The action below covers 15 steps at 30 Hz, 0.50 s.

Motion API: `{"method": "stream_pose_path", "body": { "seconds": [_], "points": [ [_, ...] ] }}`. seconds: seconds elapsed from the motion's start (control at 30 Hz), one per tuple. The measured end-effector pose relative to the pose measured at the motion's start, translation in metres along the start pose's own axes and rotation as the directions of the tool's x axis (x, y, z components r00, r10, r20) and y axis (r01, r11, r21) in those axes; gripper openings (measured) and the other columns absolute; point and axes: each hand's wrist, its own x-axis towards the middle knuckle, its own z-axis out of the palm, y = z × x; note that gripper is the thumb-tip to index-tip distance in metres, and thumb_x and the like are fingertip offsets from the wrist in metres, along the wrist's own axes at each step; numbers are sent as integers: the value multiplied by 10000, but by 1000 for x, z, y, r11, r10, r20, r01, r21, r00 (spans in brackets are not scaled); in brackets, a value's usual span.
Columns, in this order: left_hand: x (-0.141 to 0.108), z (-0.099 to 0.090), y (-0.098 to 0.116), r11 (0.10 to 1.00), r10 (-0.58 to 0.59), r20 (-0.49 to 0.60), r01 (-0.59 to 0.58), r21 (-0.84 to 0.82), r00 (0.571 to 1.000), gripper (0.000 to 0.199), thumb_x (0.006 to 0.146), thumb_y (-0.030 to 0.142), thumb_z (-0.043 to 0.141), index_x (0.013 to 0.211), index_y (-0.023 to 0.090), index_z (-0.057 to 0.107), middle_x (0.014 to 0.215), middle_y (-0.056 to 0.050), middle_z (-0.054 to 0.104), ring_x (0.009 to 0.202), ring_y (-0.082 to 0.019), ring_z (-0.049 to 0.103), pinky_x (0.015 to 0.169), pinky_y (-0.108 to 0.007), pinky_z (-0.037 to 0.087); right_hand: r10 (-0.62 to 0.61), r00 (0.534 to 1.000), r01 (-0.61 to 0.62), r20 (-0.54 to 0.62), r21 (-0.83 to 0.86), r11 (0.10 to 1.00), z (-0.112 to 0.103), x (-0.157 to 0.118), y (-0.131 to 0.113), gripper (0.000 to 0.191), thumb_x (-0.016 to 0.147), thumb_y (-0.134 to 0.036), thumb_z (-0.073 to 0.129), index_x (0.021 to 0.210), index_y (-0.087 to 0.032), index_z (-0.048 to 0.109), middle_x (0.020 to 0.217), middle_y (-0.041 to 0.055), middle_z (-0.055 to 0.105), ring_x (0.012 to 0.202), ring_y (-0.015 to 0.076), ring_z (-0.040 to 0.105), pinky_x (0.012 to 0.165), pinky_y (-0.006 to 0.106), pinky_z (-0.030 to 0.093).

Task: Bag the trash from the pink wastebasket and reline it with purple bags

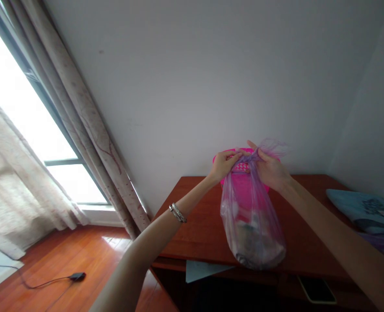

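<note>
A thin, see-through purple plastic bag (pixel 253 229) hangs from both my hands in front of the desk, its lower part bulging with pale and dark contents I cannot make out. My left hand (pixel 225 164) pinches one side of the twisted neck. On the other side, my right hand (pixel 271 168) grips the neck between thumb and fingers, with one finger raised and loose film sticking out past it. Behind the bag stands a bright pink plastic basket (pixel 225 178) with a lattice pattern, partly hidden by the bag and hands.
The basket stands on a reddish-brown desk (pixel 198 216) against a grey wall. At the right lies a light-blue package (pixel 364 208). Below the desktop, a phone (pixel 317 289) and a pale sheet (pixel 205 271) show. A black adapter (pixel 77 276) with a cable is on the wooden floor by the curtains.
</note>
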Motion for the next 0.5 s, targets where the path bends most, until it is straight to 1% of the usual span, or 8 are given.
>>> {"method": "stream_pose_path", "body": {
  "seconds": [0.07,0.13,0.17,0.27,0.37,0.43,0.5],
  "points": [
    [-1,1,0,1000,23,-81,-23,-1,996,293,839,412,605,831,146,728,597,-10,625,539,-99,516,509,-210,372,-13,1000,13,-7,-10,1000,-3,-1,-1,399,965,-330,380,1356,-351,456,1210,8,646,1047,168,638,884,417,552],
    [-1,1,0,1000,16,-183,-19,-13,983,268,833,383,617,725,146,682,577,3,609,507,-85,503,491,-203,364,-31,999,30,-25,-27,999,-7,-1,-2,387,954,-350,415,1336,-343,478,1215,11,643,1056,169,636,906,419,543],
    [-1,0,-1,999,10,-217,-17,-33,976,266,832,371,620,695,147,657,578,5,609,506,-83,512,491,-200,373,-39,999,38,-33,-35,999,-9,-2,-2,378,950,-360,427,1323,-340,490,1225,11,637,1062,168,633,917,415,539],
    [-3,-2,0,991,-2,-257,-33,-130,966,246,827,363,625,707,148,627,647,-11,646,578,-103,598,551,-210,455,-54,997,52,-50,-44,998,-13,-4,-2,353,945,-367,445,1288,-331,519,1255,6,621,1076,149,628,946,378,531],
    [-8,-6,0,976,-3,-277,-58,-211,961,253,817,385,640,741,144,623,693,-27,667,658,-137,661,649,-255,525,-48,997,45,-64,-44,998,-17,-8,-2,336,949,-361,445,1271,-318,533,1246,4,628,1070,122,631,973,331,519],
    [-14,-10,-2,970,3,-297,-75,-232,955,263,815,393,643,744,141,624,707,-34,675,670,-146,673,688,-276,539,-35,995,31,-97,-49,998,-22,-14,-1,313,954,-350,440,1240,-304,558,1225,1,642,1057,109,637,988,303,510],
    [-23,-17,-6,976,5,-333,-78,-204,943,259,818,383,641,736,137,631,684,-30,669,636,-136,660,672,-268,529,-20,989,12,-143,-58,998,-28,-22,0,284,953,-325,441,1184,-273,599,1214,4,650,1068,100,633,1007,264,495]
  ]
}}
